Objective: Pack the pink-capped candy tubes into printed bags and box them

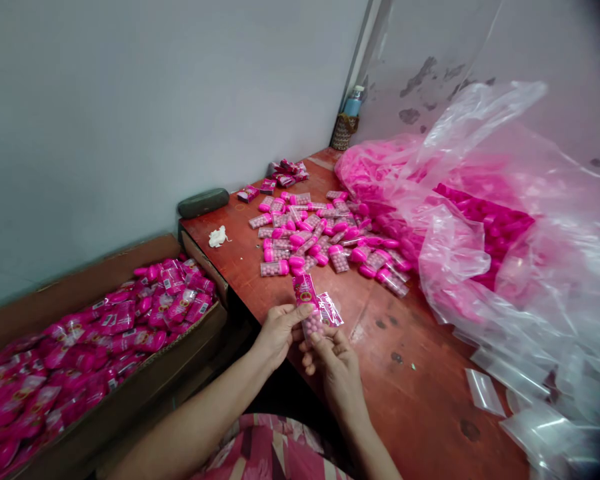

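Above the table's near edge, both my hands hold one small clear candy container. Pink balls show through its lower end, and a printed pink label sleeve covers its upper part. My left hand pinches it from the left, thumb lying across the sleeve. Closed on the lower end from the right is my right hand; some of its fingertips are hidden behind the container. Another shiny pink printed piece lies just beyond my right fingers. Farther back spreads a pile of pink-capped containers without sleeves.
At left, a cardboard box holds many sleeved containers. Folded labels, a dark case and crumpled white tissue lie on the red table. A large plastic bag of pink parts fills the right. A bottle stands in the corner.
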The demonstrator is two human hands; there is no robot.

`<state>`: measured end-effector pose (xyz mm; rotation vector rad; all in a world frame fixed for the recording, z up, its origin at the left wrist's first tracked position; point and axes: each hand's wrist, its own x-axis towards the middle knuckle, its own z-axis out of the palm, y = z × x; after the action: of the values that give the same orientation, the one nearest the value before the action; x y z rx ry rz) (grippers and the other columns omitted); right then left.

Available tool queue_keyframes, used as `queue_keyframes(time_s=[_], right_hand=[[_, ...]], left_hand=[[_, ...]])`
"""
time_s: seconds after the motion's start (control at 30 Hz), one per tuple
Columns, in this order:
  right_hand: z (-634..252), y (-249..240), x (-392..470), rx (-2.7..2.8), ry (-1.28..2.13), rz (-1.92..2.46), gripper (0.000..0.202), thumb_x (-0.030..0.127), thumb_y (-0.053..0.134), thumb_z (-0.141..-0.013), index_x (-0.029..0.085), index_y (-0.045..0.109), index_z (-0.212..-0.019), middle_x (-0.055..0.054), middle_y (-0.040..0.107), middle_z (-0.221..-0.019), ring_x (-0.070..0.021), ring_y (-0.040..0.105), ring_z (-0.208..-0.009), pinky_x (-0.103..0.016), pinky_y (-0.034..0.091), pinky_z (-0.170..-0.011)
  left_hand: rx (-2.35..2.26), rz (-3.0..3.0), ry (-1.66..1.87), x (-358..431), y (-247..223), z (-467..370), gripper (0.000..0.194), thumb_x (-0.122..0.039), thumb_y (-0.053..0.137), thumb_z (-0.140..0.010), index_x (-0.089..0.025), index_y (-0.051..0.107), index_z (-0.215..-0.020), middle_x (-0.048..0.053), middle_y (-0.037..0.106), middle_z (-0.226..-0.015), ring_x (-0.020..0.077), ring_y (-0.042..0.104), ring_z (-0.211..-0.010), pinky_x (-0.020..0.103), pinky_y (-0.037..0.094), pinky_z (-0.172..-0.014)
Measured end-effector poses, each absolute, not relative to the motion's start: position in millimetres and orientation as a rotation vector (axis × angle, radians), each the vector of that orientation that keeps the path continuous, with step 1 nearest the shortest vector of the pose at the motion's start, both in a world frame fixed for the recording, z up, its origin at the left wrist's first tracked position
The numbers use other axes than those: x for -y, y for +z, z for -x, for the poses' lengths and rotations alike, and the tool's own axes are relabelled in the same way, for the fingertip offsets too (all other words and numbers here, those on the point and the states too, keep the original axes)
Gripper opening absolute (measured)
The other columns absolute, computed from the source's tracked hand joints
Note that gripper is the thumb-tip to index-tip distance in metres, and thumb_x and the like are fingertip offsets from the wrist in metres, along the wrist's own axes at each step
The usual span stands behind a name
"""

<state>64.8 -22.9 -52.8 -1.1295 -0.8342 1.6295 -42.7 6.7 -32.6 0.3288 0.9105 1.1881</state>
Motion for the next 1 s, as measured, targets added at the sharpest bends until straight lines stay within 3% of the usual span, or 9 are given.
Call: queue_keyframes(time_s=[0.13,0.3,0.47,0.67,0.83,1.0], right_hand=[[-63.5,-51.9,24.3,0.931,1.518,1.202,0.024,0.031,0.063,-0.074,0.019,0.05,-0.091,0.003,0.061,-0.062,-0.0073,0.053,-0.044,-0.017,0.043,-0.043],[-63.5,-51.5,21.0,0.804,1.709,1.076,0.022,0.037,0.059,-0.075,0.018,0.049,-0.078,0.001,0.062,-0.059,-0.0062,0.048,-0.036,-0.014,0.035,-0.032],[-66.8,-50.0,25.1,0.913,1.527,1.206,0.026,0.032,0.065,-0.071,0.019,0.05,-0.088,0.004,0.06,-0.057,-0.008,0.052,-0.041,-0.017,0.041,-0.038],[-67.3,-55.0,22.6,0.696,1.721,1.053,0.023,0.036,0.062,-0.074,0.017,0.048,-0.075,0.002,0.06,-0.055,-0.006,0.046,-0.033,-0.014,0.032,-0.03],[-64.3,-57.0,27.2,0.794,1.668,1.103,0.026,0.036,0.064,-0.073,0.019,0.048,-0.084,0.002,0.062,-0.06,-0.008,0.051,-0.039,-0.017,0.04,-0.035],[-63.3,-56.2,31.0,0.879,1.594,1.149,0.024,0.035,0.062,-0.075,0.019,0.049,-0.086,0.004,0.061,-0.059,-0.0076,0.051,-0.04,-0.017,0.041,-0.038]], left_hand=[[-0.978,-0.308,1.213,-5.6,-32.4,41.6,0.028,-0.031,0.075,-0.056,-0.008,0.06,-0.063,0.004,0.059,-0.056,0.0096,0.054,-0.049,0.02,0.043,-0.048],[-0.948,-0.35,1.185,-4.1,-32.9,42.4,0.03,-0.037,0.07,-0.062,-0.009,0.057,-0.059,0.002,0.056,-0.051,0.0079,0.047,-0.038,0.02,0.037,-0.039],[-0.957,-0.363,1.155,-1.4,-34.5,43.5,0.026,-0.03,0.072,-0.061,-0.007,0.061,-0.063,0.006,0.061,-0.059,0.01,0.054,-0.05,0.021,0.044,-0.05],[-0.892,-0.344,1.208,3.6,-32.4,43.0,0.031,-0.038,0.066,-0.067,-0.009,0.058,-0.064,0.006,0.061,-0.062,0.0111,0.055,-0.053,0.022,0.045,-0.054],[-0.925,-0.39,1.173,0.6,-34.9,42.6,0.034,-0.042,0.066,-0.065,-0.011,0.054,-0.062,0.001,0.055,-0.052,0.008,0.047,-0.038,0.02,0.036,-0.038],[-0.965,-0.356,1.223,-0.6,-34.4,40.2,0.033,-0.038,0.071,-0.061,-0.011,0.052,-0.057,0.0,0.054,-0.051,0.0084,0.049,-0.041,0.019,0.038,-0.04]])
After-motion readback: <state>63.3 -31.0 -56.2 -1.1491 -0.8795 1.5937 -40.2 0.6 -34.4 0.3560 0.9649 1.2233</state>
